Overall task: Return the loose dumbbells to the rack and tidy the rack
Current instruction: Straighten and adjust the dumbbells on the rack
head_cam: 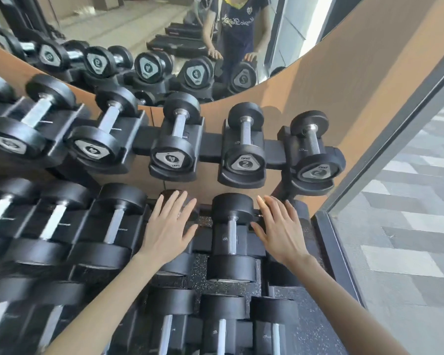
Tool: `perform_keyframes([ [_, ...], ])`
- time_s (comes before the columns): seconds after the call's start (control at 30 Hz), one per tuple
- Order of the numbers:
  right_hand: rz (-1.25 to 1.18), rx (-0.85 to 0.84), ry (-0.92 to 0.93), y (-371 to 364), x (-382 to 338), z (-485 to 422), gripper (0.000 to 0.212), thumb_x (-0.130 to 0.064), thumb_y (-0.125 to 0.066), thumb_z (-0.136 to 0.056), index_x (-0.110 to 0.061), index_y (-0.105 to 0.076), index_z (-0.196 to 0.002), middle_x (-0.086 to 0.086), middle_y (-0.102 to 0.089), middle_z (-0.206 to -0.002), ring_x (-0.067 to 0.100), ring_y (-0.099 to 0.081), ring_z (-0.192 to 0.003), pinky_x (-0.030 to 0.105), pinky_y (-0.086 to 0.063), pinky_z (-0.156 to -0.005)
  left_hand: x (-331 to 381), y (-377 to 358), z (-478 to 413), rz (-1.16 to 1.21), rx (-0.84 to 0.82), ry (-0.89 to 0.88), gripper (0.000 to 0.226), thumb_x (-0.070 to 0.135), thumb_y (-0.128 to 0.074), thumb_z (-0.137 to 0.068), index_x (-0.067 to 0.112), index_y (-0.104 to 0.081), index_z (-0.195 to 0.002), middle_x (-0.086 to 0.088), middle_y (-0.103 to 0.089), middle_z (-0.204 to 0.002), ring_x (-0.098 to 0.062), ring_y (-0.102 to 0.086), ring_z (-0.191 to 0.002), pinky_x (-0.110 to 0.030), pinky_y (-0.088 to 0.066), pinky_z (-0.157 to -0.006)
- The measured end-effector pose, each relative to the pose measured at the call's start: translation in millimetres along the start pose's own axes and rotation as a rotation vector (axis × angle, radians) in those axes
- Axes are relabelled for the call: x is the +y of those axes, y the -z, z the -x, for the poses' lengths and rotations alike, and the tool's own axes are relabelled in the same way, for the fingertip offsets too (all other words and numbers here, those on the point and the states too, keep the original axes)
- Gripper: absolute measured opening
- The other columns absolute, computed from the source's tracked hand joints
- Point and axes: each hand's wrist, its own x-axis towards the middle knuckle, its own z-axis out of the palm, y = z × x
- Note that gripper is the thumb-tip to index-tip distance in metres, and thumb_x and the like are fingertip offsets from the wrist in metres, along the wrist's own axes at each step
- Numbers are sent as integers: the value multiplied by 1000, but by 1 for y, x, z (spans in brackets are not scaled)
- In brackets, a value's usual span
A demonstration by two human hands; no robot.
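head view: left hand (168, 226) and right hand (277, 226) both released, fingers straight, palms down over the middle tier of the rack (210, 147). one dumbbell (232, 208) sits cradled between them. second dumbbell (173, 263) lies under the left hand, mostly hidden. upper-tier dumbbells (242, 149) all sit in cradles.

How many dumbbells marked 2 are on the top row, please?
2. The end dumbbell sits rightmost; its neighbour is just left of it. The rack runs out of view leftward, so more may be hidden.
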Motion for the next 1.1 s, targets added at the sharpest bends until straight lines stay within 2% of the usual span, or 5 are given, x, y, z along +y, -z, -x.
perform_keyframes([
  [0.3, -47, -96, 132, 1, -50, 79, 62, -46, -34, -87, -11, -44, -136, 11, -50, -137, 27, -44, -129, 50, -35, -105, 16, 35, 110, -25, -6, 87, 58, 43, -35, -90, 14, -40, -141, -17, -47, -140, -33, -42, -131, -53, -36, -105],
  [0.4, -61, -94, 186, 4, -60, 91, 60, -44, -33, -88, -12, -43, -137, 11, -48, -139, 28, -41, -131, 49, -34, -106, 16, 42, 133, -56, -13, 115, 58, 43, -33, -91, 13, -45, -139, -17, -46, -141, -32, -41, -132, -51, -33, -108],
  [0.57, -56, -37, 270, 8, -72, 88, 58, -36, -58, -87, -10, -44, -136, 12, -49, -137, 28, -42, -130, 49, -36, -105, 10, 49, 152, -83, -9, 150, 58, 43, -32, -91, 13, -46, -139, -15, -45, -143, -31, -40, -134, -49, -26, -111],
  [0.87, -76, -42, 278, -3, -109, 41, 57, -34, -61, -85, -10, -47, -135, 11, -50, -136, 30, -45, -128, 49, -39, -102, -41, 42, 138, -70, 21, 125, 56, 42, -35, -91, 12, -49, -136, -16, -48, -140, -31, -43, -131, -44, -21, -112],
  [1.1, -124, -12, 155, -14, -142, -47, 57, -30, -63, -84, -9, -46, -134, 13, -51, -134, 32, -48, -124, 50, -42, -99, -116, 27, 66, -27, -16, 25, 56, 43, -33, -92, 14, -47, -138, -15, -47, -141, -31, -43, -130, -48, -33, -109],
])
